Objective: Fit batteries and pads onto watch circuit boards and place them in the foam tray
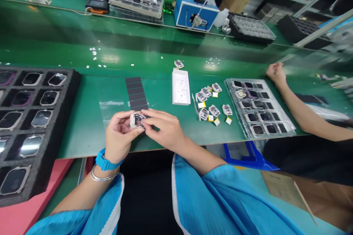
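My left hand grips an opened smartwatch case by its rim, with the inner parts facing up. The fingers of my right hand are pinched at the right side of this case; whether a small part is between them I cannot make out. Just beyond my hands lies a black strip sheet marked off in several sections. A white box with tiny dark bits in it stands to the right. Several more opened watch cases with yellow-edged batteries lie right of the box.
A black foam tray of watch cases sits at the left. On the right is a clear plastic tray of watch parts, beside a co-worker's arm. A blue box device stands on the back shelf. White scraps dot the green bench.
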`<state>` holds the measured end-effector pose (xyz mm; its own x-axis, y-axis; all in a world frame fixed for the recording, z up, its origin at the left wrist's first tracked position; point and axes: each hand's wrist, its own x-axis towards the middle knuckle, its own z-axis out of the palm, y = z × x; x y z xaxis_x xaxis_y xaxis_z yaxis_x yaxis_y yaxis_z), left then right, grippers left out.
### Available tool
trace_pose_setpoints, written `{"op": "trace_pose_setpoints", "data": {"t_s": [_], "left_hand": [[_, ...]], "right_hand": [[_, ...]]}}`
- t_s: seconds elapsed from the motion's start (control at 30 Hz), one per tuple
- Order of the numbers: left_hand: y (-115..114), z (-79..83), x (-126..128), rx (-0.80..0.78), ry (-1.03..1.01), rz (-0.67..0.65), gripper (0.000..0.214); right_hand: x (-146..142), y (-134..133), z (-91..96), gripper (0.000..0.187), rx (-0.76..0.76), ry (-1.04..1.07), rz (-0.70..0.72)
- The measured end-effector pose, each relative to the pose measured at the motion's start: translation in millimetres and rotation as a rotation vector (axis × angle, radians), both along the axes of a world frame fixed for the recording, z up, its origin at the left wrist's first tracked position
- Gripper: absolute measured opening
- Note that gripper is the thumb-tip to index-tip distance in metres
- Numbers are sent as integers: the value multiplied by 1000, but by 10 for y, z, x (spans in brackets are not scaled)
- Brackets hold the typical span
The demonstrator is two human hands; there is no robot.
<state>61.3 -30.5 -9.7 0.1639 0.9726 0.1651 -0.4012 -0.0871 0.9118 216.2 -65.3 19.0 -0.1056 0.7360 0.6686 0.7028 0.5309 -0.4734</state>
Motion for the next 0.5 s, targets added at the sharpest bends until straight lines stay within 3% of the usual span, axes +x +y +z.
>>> {"op": "trace_pose_setpoints", "data": {"t_s": [0.2, 0.37, 0.5], "left_hand": [[-34, -31, 134, 5, -6, -9, 50], [-28, 9, 187, -98, -23, -25, 50], [22, 86, 135, -248, -135, -155, 49]], "right_hand": [[49, -54, -60, 14, -43, 61, -13], [98, -55, -62, 15, -2, 69, -55], [649, 150, -34, 17, -72, 103, -357]]}}
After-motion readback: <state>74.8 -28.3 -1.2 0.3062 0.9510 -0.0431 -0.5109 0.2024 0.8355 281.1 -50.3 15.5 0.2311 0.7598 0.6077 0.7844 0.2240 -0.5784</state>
